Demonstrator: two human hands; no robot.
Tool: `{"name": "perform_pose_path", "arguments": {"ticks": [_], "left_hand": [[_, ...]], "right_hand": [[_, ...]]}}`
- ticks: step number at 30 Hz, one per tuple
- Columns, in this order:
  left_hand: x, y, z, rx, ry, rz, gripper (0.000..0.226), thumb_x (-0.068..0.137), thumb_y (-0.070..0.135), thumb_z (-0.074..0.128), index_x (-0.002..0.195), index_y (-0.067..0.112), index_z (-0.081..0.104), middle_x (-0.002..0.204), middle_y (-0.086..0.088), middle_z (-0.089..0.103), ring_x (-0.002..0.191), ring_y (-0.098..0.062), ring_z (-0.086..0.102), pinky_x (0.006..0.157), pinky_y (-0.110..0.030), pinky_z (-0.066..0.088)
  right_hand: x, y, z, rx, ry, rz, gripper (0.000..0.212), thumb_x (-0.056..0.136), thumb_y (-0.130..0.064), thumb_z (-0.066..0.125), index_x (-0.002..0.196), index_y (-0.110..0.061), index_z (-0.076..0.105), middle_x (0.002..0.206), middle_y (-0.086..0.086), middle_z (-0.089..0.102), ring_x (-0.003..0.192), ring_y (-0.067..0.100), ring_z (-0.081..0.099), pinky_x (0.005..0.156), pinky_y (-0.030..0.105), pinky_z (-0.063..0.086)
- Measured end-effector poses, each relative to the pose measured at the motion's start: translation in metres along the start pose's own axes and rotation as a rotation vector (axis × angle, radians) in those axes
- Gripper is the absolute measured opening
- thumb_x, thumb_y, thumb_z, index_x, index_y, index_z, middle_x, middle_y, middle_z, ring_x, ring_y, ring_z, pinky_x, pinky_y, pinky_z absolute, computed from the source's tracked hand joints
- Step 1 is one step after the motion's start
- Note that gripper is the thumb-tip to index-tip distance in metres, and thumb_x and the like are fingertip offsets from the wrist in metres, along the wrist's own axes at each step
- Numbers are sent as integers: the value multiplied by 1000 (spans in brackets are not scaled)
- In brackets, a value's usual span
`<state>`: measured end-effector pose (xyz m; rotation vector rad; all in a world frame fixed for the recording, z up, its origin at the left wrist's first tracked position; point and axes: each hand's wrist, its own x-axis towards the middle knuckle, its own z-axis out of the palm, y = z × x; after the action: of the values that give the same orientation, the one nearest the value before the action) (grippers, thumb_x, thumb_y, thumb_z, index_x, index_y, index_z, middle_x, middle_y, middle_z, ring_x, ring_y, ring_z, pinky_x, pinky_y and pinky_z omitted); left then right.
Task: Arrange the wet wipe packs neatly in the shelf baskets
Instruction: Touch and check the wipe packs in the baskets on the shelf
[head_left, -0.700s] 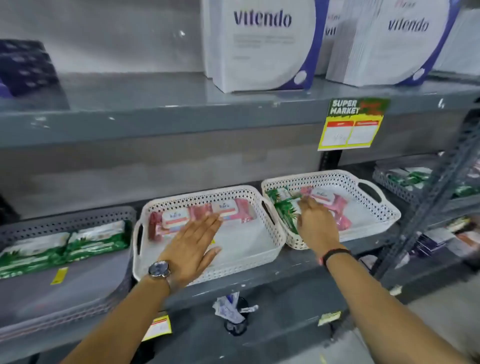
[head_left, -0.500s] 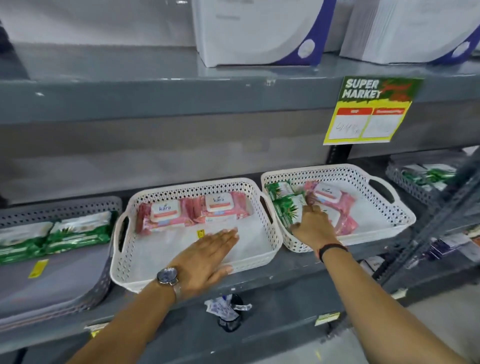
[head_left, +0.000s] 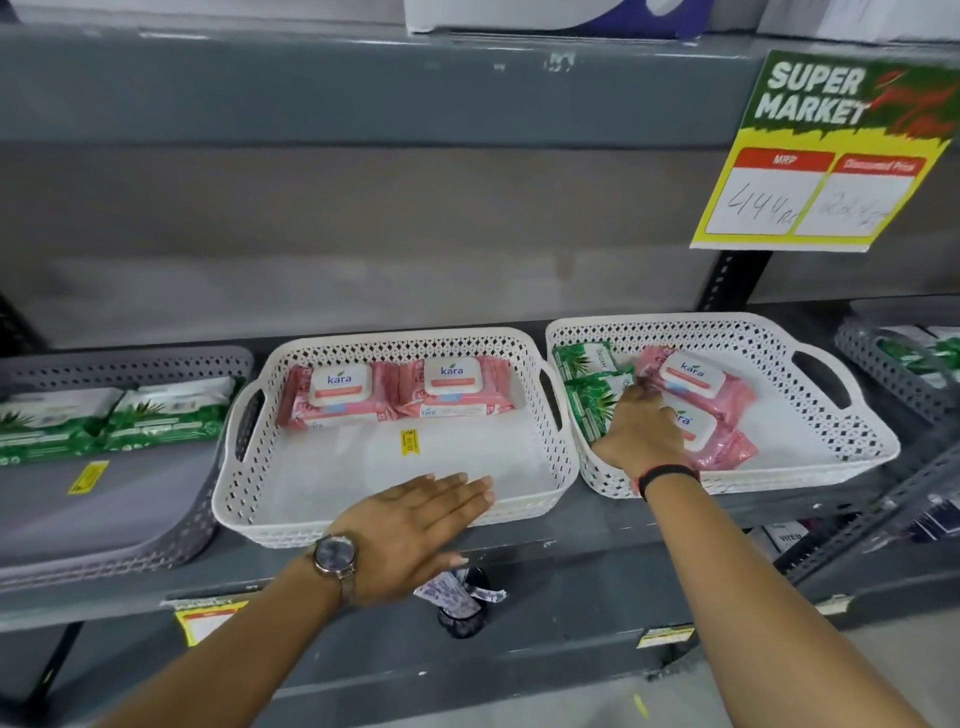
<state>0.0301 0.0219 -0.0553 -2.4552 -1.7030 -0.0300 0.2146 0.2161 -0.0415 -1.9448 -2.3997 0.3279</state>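
Observation:
Two pink Kara wet wipe packs (head_left: 395, 389) lie side by side at the back of the middle white basket (head_left: 234, 499). The right white basket (head_left: 841, 431) holds two green packs (head_left: 587, 384) on its left and two pink packs (head_left: 696, 379) beside them. My right hand (head_left: 641, 431) reaches into this basket and covers the front green pack, fingers curled over its edge where it meets the pink packs. My left hand (head_left: 415, 519), wearing a watch, hovers flat and open over the front rim of the middle basket.
A grey basket (head_left: 130, 525) on the left holds two green packs (head_left: 109, 415) at its back. Another grey basket (head_left: 893, 364) with green packs sits at the far right. A yellow price sign (head_left: 831, 156) hangs from the upper shelf. A dark small item (head_left: 462, 597) sits below the shelf edge.
My left hand has drawn back from the pink packs to the middle basket's front rim. My right hand shifted from the pink packs onto the green packs. The view has moved closer.

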Motion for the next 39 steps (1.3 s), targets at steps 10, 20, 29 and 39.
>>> {"name": "perform_pose_path", "arguments": {"ticks": [10,20,29,39], "left_hand": [[-36,-20,-9,148,-2,-100,58,88,46,25,126,10,50,131,-3,54,119,-18,52,90,-38,48],[-247,-114,-40,153,47,-725,75,95,46,2,123,-7,48,127,-22,54,112,-39,53,109,-20,1],[-342,-171,-19,-14,69,-889,90,88,59,-5,129,-7,40,134,-25,44,121,-45,41,106,-12,-5],[-330,-176,-19,3,92,-755,84,90,56,-4,131,-5,36,136,-22,43,124,-40,40,106,-27,11]], "right_hand": [[-20,-29,-66,110,339,-107,76,69,-30,78,123,6,38,123,31,46,113,44,46,86,46,47],[-95,-262,-23,523,181,-740,72,62,-26,79,122,-13,41,108,18,63,101,37,56,76,34,45],[-135,-435,84,331,-19,-1108,57,73,-19,68,125,-13,46,127,12,56,117,31,51,98,37,38],[-131,-447,118,24,-99,-1183,57,93,-21,49,144,-25,24,159,4,5,146,20,3,116,51,-6]]}}
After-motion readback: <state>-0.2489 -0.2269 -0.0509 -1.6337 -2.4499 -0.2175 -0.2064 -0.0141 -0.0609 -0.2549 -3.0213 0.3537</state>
